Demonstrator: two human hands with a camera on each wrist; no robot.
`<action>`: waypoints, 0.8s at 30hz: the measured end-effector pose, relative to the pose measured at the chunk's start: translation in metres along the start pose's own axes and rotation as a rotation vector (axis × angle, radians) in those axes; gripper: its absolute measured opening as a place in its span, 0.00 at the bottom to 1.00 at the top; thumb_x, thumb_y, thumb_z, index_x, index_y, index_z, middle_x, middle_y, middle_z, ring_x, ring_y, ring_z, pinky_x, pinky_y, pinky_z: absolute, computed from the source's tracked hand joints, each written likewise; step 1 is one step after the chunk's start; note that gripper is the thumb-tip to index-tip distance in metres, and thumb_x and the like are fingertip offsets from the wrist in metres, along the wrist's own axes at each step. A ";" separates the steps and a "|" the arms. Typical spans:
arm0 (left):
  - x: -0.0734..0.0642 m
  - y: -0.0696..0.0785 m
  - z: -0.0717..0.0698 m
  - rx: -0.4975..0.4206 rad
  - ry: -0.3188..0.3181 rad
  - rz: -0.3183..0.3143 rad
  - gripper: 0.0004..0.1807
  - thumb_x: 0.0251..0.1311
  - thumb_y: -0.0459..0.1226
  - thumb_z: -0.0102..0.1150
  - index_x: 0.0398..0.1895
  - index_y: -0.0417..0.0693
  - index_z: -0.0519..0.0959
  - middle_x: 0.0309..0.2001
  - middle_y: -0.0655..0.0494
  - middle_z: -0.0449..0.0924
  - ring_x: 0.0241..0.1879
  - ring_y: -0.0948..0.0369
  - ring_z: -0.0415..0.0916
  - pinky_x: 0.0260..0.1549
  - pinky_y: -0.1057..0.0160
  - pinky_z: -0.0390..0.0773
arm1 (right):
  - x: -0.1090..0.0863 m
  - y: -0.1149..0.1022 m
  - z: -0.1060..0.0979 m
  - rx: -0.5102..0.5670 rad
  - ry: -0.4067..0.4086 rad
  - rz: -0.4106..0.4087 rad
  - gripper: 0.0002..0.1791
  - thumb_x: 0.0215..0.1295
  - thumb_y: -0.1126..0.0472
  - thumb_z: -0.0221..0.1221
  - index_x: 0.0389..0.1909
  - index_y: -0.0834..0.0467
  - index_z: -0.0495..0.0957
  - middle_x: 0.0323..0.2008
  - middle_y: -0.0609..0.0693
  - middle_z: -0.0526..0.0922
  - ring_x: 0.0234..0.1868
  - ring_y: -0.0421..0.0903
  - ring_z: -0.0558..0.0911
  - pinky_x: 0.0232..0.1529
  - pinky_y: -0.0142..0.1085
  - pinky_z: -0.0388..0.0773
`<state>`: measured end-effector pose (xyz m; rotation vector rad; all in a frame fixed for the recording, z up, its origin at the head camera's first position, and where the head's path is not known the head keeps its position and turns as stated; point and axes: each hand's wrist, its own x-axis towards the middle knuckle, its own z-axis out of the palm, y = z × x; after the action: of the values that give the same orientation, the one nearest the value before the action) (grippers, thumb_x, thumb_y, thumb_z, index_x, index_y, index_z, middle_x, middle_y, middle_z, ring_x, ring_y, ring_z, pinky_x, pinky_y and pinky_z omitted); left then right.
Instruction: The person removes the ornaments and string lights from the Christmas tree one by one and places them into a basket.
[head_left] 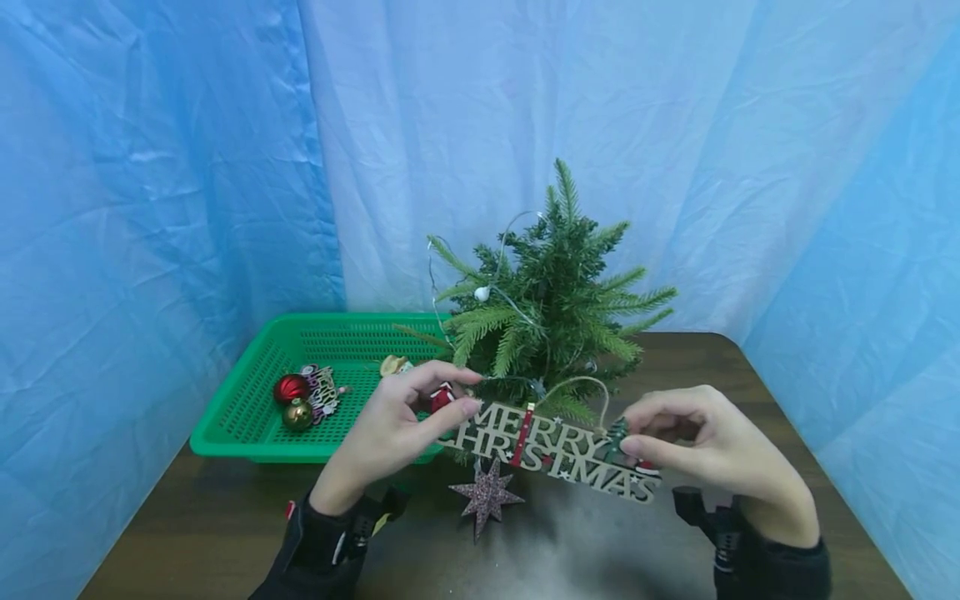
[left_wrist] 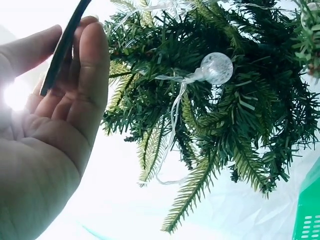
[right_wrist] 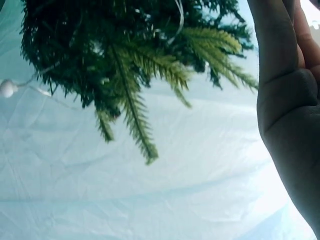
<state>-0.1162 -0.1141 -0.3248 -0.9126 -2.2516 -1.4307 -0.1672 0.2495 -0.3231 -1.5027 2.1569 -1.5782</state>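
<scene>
A wooden "Merry Christmas" sign (head_left: 558, 450) with a string loop hangs tilted between both hands, in front of a small artificial Christmas tree (head_left: 558, 308). My left hand (head_left: 401, 421) pinches its left end between thumb and fingers, beside a small red figure on it. At the other end, my right hand (head_left: 701, 433) pinches the sign next to its little green tree decoration. In the left wrist view the sign's thin edge (left_wrist: 64, 50) shows between thumb and fingers. The right wrist view shows only part of the right hand (right_wrist: 295, 100); the sign is outside it.
A glittery star ornament (head_left: 487, 500) is below the sign near the tree's foot. Left of the tree stands a green basket (head_left: 225, 425) with a red ball (head_left: 291, 389), a gold ball (head_left: 297, 415) and other ornaments. A light string with round bulbs (left_wrist: 217, 68) winds through the branches.
</scene>
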 end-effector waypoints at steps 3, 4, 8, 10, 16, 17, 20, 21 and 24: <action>0.000 0.002 -0.001 -0.003 0.020 -0.023 0.14 0.68 0.29 0.63 0.55 0.44 0.81 0.33 0.58 0.83 0.24 0.61 0.77 0.18 0.64 0.71 | 0.002 0.002 0.003 -0.015 0.010 -0.017 0.20 0.61 0.82 0.60 0.45 0.56 0.83 0.30 0.47 0.87 0.26 0.42 0.85 0.17 0.32 0.75; -0.001 0.002 -0.002 -0.004 0.026 -0.028 0.13 0.68 0.29 0.62 0.54 0.44 0.81 0.33 0.59 0.82 0.24 0.61 0.76 0.18 0.64 0.71 | 0.002 0.002 0.004 -0.020 0.017 -0.007 0.20 0.61 0.82 0.61 0.45 0.56 0.83 0.31 0.46 0.88 0.26 0.42 0.85 0.18 0.32 0.75; -0.001 0.006 -0.004 -0.012 0.057 -0.026 0.09 0.69 0.28 0.61 0.49 0.44 0.81 0.34 0.57 0.81 0.23 0.61 0.74 0.19 0.64 0.72 | 0.005 0.000 0.011 -0.001 0.034 -0.023 0.21 0.61 0.83 0.60 0.46 0.57 0.83 0.31 0.47 0.88 0.27 0.42 0.86 0.18 0.33 0.76; -0.002 0.007 -0.006 -0.022 0.072 -0.034 0.07 0.69 0.28 0.61 0.47 0.43 0.80 0.33 0.56 0.80 0.22 0.61 0.74 0.19 0.63 0.74 | 0.007 -0.002 0.015 0.018 0.041 -0.030 0.21 0.61 0.83 0.60 0.47 0.58 0.83 0.31 0.47 0.88 0.27 0.42 0.86 0.18 0.34 0.77; -0.005 0.010 -0.012 -0.062 0.130 -0.113 0.09 0.69 0.29 0.60 0.50 0.41 0.77 0.33 0.52 0.79 0.25 0.57 0.78 0.21 0.60 0.78 | 0.014 -0.007 0.028 0.012 0.078 -0.051 0.21 0.60 0.83 0.61 0.47 0.58 0.83 0.31 0.48 0.88 0.28 0.43 0.86 0.20 0.35 0.79; -0.005 0.011 -0.012 -0.068 0.144 -0.127 0.10 0.70 0.29 0.60 0.51 0.41 0.76 0.34 0.51 0.78 0.26 0.56 0.78 0.22 0.60 0.79 | 0.015 -0.008 0.031 -0.004 0.090 -0.048 0.20 0.61 0.82 0.61 0.47 0.57 0.83 0.32 0.47 0.88 0.28 0.43 0.87 0.21 0.35 0.80; -0.004 0.010 -0.013 -0.079 0.181 -0.168 0.11 0.71 0.30 0.59 0.53 0.40 0.74 0.35 0.48 0.77 0.28 0.54 0.79 0.24 0.60 0.79 | 0.017 -0.013 0.039 -0.101 0.146 -0.033 0.19 0.62 0.78 0.63 0.48 0.55 0.84 0.35 0.44 0.88 0.30 0.41 0.86 0.25 0.34 0.81; -0.003 0.009 -0.014 -0.078 0.193 -0.181 0.11 0.71 0.31 0.59 0.53 0.40 0.74 0.36 0.48 0.76 0.29 0.54 0.79 0.25 0.59 0.79 | 0.018 -0.014 0.042 -0.149 0.170 -0.034 0.19 0.62 0.77 0.64 0.49 0.54 0.84 0.36 0.43 0.88 0.31 0.39 0.86 0.26 0.33 0.81; -0.002 0.007 -0.014 -0.050 0.229 -0.224 0.10 0.73 0.34 0.58 0.53 0.42 0.74 0.38 0.48 0.74 0.30 0.54 0.77 0.26 0.60 0.78 | 0.021 -0.018 0.051 -0.311 0.240 -0.054 0.18 0.61 0.73 0.68 0.49 0.52 0.85 0.37 0.39 0.87 0.31 0.35 0.83 0.28 0.29 0.79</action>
<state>-0.1107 -0.1254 -0.3145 -0.4923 -2.2068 -1.6019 -0.1378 0.1988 -0.3237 -1.5293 2.6199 -1.5692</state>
